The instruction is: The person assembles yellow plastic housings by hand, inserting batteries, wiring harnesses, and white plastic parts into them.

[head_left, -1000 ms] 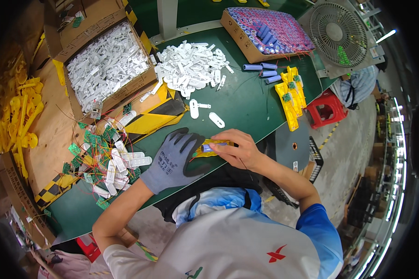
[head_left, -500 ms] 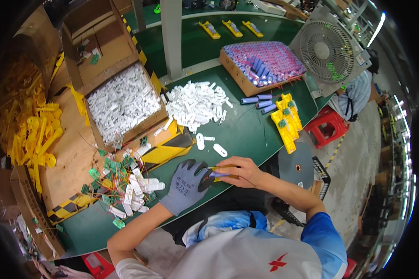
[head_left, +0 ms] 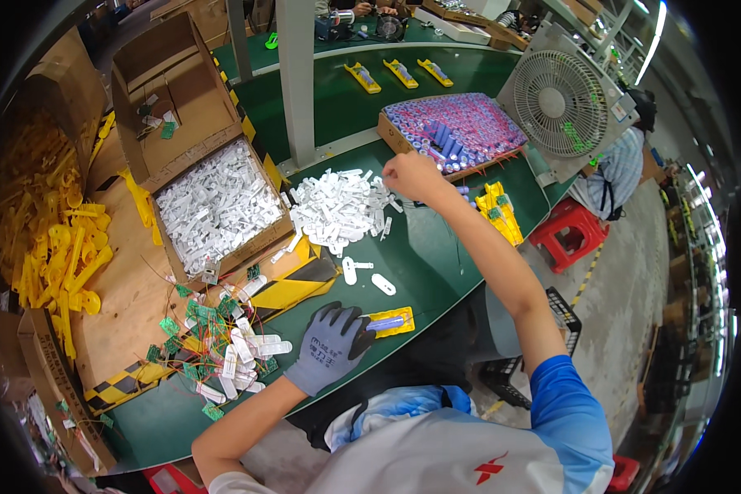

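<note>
My left hand (head_left: 331, 350), in a grey glove with dark fingertips, grips the left end of a yellow plastic casing (head_left: 402, 319) near the table's front edge. A purple cylindrical battery cell (head_left: 385, 323) lies inside it, partly under the fingers. Farther off, my bare right hand (head_left: 413, 176) is held with curled fingers at the right edge of a heap of small white plastic parts (head_left: 337, 212). What those fingers hold, if anything, is hidden. Two loose white oval pieces (head_left: 383, 284) rest between the heap and the casing.
A carton of purple cells (head_left: 477, 123) stands beyond my right hand, beside a fan (head_left: 558, 103). Yellow casings with green boards (head_left: 499, 212) lie right of my forearm. Wired circuit boards (head_left: 198, 313) tangle at left, near a box of white parts (head_left: 214, 206) and piled yellow casings (head_left: 66, 239).
My right hand has let go of the casing and moved far forward to the white heap. The left hand still holds the casing, whose open side and cell now show.
</note>
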`<action>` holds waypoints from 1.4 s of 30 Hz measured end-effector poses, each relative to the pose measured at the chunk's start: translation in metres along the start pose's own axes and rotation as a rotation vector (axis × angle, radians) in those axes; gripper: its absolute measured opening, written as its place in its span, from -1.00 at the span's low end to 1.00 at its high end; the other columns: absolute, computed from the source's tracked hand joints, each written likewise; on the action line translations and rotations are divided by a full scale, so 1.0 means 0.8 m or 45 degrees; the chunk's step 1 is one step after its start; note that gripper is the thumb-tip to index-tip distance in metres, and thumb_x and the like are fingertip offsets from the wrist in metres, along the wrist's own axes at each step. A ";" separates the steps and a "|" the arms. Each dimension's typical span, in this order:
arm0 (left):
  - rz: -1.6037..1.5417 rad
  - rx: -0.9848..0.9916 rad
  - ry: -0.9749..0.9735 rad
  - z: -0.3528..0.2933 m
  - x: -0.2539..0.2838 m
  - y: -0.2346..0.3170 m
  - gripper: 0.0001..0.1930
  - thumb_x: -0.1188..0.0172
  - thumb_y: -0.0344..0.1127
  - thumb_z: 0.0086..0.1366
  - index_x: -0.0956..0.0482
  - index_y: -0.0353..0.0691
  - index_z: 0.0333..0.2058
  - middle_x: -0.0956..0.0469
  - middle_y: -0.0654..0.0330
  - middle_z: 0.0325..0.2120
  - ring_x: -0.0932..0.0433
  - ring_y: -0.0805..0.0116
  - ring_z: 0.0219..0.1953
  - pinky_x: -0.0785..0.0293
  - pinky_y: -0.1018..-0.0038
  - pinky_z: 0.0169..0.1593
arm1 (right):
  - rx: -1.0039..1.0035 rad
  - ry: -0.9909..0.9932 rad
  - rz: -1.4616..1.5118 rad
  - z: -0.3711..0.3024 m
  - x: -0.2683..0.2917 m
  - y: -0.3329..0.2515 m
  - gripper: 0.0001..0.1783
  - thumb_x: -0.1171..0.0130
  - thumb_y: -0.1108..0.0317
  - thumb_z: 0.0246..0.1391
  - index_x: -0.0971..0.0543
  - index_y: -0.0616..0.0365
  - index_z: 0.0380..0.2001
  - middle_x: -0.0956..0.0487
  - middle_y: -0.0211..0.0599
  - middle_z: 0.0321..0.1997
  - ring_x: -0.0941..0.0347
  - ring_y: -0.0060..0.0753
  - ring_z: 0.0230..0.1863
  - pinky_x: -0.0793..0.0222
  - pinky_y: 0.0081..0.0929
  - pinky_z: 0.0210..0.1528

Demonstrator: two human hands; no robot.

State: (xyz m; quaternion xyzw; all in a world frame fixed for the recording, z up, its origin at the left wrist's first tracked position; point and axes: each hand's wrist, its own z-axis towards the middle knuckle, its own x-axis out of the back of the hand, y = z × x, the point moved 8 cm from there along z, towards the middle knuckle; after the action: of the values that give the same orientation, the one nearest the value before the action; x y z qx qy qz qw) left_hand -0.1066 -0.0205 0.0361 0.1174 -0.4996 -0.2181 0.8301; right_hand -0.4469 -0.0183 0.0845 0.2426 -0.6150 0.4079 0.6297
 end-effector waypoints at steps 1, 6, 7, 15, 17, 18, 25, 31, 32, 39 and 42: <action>0.004 0.007 0.007 -0.002 0.000 -0.001 -0.65 -0.44 -0.16 0.23 -0.62 -0.12 -0.05 -0.57 0.12 0.00 -0.55 0.02 0.05 -0.44 0.07 0.24 | -0.009 -0.084 -0.016 0.006 -0.015 0.001 -0.75 -0.41 0.19 0.07 -0.82 0.02 -0.21 -0.76 -0.02 -0.26 -0.72 0.08 -0.20 -0.63 -0.04 -0.05; 0.026 0.010 0.018 0.002 0.000 0.000 -0.63 -0.43 -0.14 0.24 -0.63 -0.11 -0.04 -0.58 0.12 -0.01 -0.56 0.02 0.05 -0.44 0.07 0.23 | -0.107 0.060 0.028 -0.007 -0.040 0.028 -0.78 -0.41 0.19 0.07 -0.82 -0.03 -0.23 -0.75 -0.05 -0.34 -0.71 0.11 -0.29 -0.63 -0.06 -0.10; 0.023 0.012 0.011 -0.001 0.000 0.001 -0.63 -0.43 -0.14 0.24 -0.63 -0.11 -0.04 -0.59 0.12 -0.01 -0.56 0.01 0.05 -0.45 0.07 0.23 | -0.102 0.057 0.027 -0.010 -0.041 0.021 -0.78 -0.41 0.19 0.07 -0.82 -0.03 -0.23 -0.75 -0.05 -0.34 -0.71 0.11 -0.29 -0.63 -0.06 -0.10; -0.003 0.030 0.027 -0.002 0.003 0.002 -0.63 -0.45 -0.16 0.21 -0.64 -0.11 -0.04 -0.59 0.11 -0.01 -0.57 -0.01 0.04 -0.47 0.06 0.22 | 0.059 0.611 0.705 -0.093 0.027 -0.008 -0.88 -0.38 0.39 0.21 -0.73 0.15 -0.20 -0.76 -0.16 -0.35 -0.72 -0.27 -0.36 -0.58 -0.37 -0.27; -0.018 0.056 0.037 -0.001 0.007 -0.001 -0.62 -0.45 -0.16 0.20 -0.64 -0.11 -0.04 -0.59 0.10 -0.01 -0.57 -0.01 0.03 -0.48 0.06 0.22 | -0.072 0.515 0.803 -0.141 0.024 0.000 -0.88 -0.38 0.47 0.21 -0.71 0.22 -0.20 -0.76 -0.29 -0.33 -0.67 -0.54 -0.36 -0.54 -0.54 -0.29; -0.009 0.057 0.040 -0.001 0.005 -0.002 -0.61 -0.46 -0.17 0.18 -0.64 -0.11 -0.04 -0.59 0.10 -0.01 -0.57 -0.01 0.04 -0.47 0.06 0.22 | -0.078 0.420 0.822 -0.168 0.017 0.009 -0.87 -0.37 0.48 0.22 -0.71 0.23 -0.17 -0.77 -0.32 -0.29 -0.66 -0.57 -0.32 -0.54 -0.56 -0.29; -0.025 0.055 0.035 -0.001 0.006 -0.005 -0.60 -0.47 -0.19 0.16 -0.62 -0.13 -0.04 -0.58 0.10 -0.01 -0.55 -0.02 0.04 -0.46 0.04 0.22 | -0.281 0.085 1.642 -0.293 -0.059 0.039 -0.79 -0.32 0.50 0.30 -0.64 0.30 -0.03 -0.75 -0.22 -0.12 -0.67 -0.53 -0.14 -0.60 -0.59 -0.20; 0.000 0.064 0.056 0.002 0.007 -0.005 -0.65 -0.46 -0.21 0.18 -0.63 -0.11 -0.08 -0.58 0.11 -0.02 -0.55 -0.01 0.04 -0.47 0.05 0.22 | -0.443 0.100 1.663 -0.322 -0.068 0.021 -0.72 -0.36 0.57 0.25 -0.65 0.33 0.02 -0.75 -0.18 -0.12 -0.69 -0.51 -0.12 -0.60 -0.61 -0.11; 0.000 0.073 0.044 0.002 0.007 -0.004 -0.65 -0.45 -0.21 0.19 -0.64 -0.11 -0.06 -0.59 0.11 -0.02 -0.56 0.00 0.04 -0.48 0.06 0.21 | -0.411 0.100 1.675 -0.324 -0.068 0.014 -0.74 -0.39 0.57 0.21 -0.67 0.33 -0.03 -0.76 -0.20 -0.15 -0.69 -0.52 -0.16 -0.61 -0.61 -0.13; -0.017 0.085 0.047 0.000 0.003 -0.005 -0.65 -0.44 -0.19 0.21 -0.67 -0.12 -0.05 -0.59 0.11 -0.01 -0.57 -0.01 0.04 -0.50 0.06 0.21 | 0.063 0.355 0.919 -0.329 -0.029 -0.069 -0.81 -0.61 0.59 -0.13 -0.73 0.29 -0.44 -0.74 -0.22 -0.45 -0.65 -0.53 -0.48 -0.47 -0.61 -0.45; -0.029 0.099 0.072 -0.003 0.005 -0.007 -0.65 -0.44 -0.20 0.21 -0.67 -0.13 -0.05 -0.58 0.10 -0.01 -0.56 -0.02 0.04 -0.50 0.05 0.20 | 0.106 0.365 0.810 -0.330 -0.032 -0.078 -0.80 -0.62 0.57 -0.15 -0.73 0.26 -0.46 -0.73 -0.19 -0.43 -0.65 -0.45 -0.48 -0.47 -0.57 -0.46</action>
State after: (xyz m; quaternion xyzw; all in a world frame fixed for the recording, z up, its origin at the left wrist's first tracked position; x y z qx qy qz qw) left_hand -0.1041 -0.0271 0.0356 0.1613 -0.4828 -0.2045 0.8361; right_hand -0.2417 0.1553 0.0389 0.0046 -0.5480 0.6382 0.5406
